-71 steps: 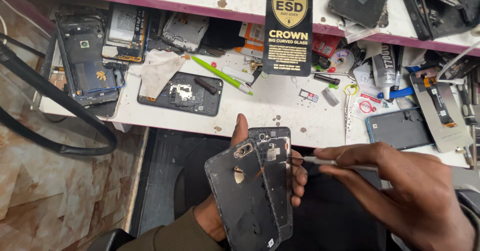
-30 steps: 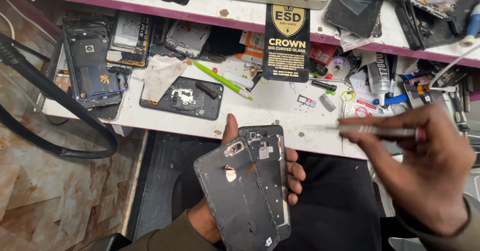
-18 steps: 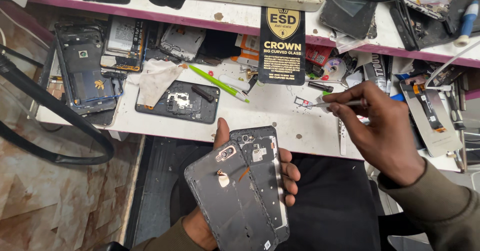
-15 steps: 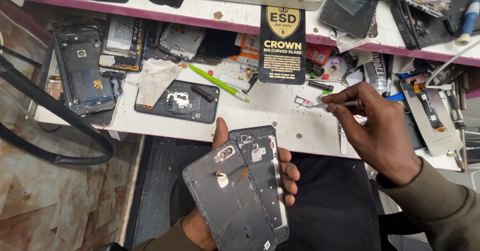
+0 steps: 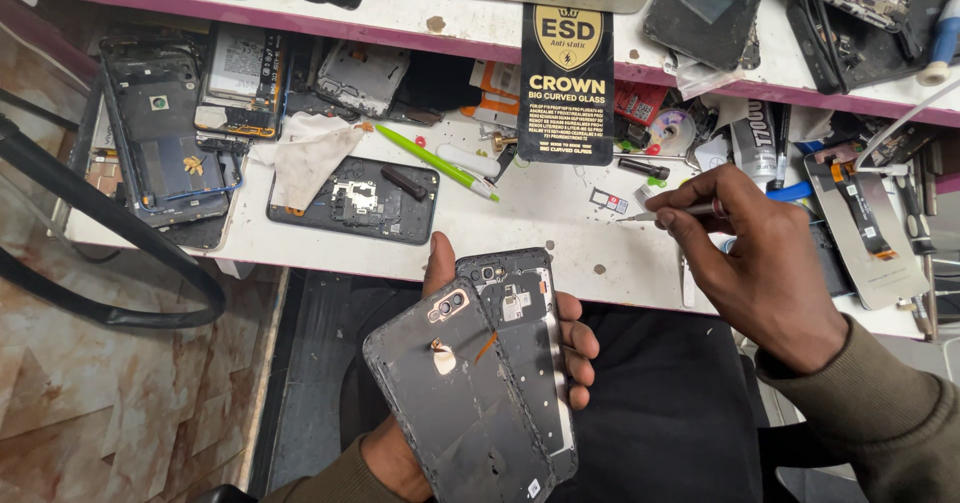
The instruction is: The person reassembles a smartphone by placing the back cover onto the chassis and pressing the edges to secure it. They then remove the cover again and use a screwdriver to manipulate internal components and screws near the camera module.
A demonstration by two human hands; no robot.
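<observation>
A white workbench (image 5: 520,233), stained in spots, is seen beyond both hands, with a raised white shelf (image 5: 400,8) edged in purple behind it. Just beyond the left hand (image 5: 500,363), a dark opened phone chassis (image 5: 352,203) is laid flat, with a crumpled whitish cloth (image 5: 310,153) touching its far left corner. A green pen (image 5: 436,161) is placed diagonally beside it. Further left, a larger opened phone frame (image 5: 160,133) and a phone with its battery exposed (image 5: 238,78) are laid. A black packet (image 5: 566,83) is stood against the shelf edge. Near the right hand (image 5: 755,263), a small SIM tray (image 5: 607,201) is laid, and a grey panel with a flex cable (image 5: 868,225) is set to its right.
</observation>
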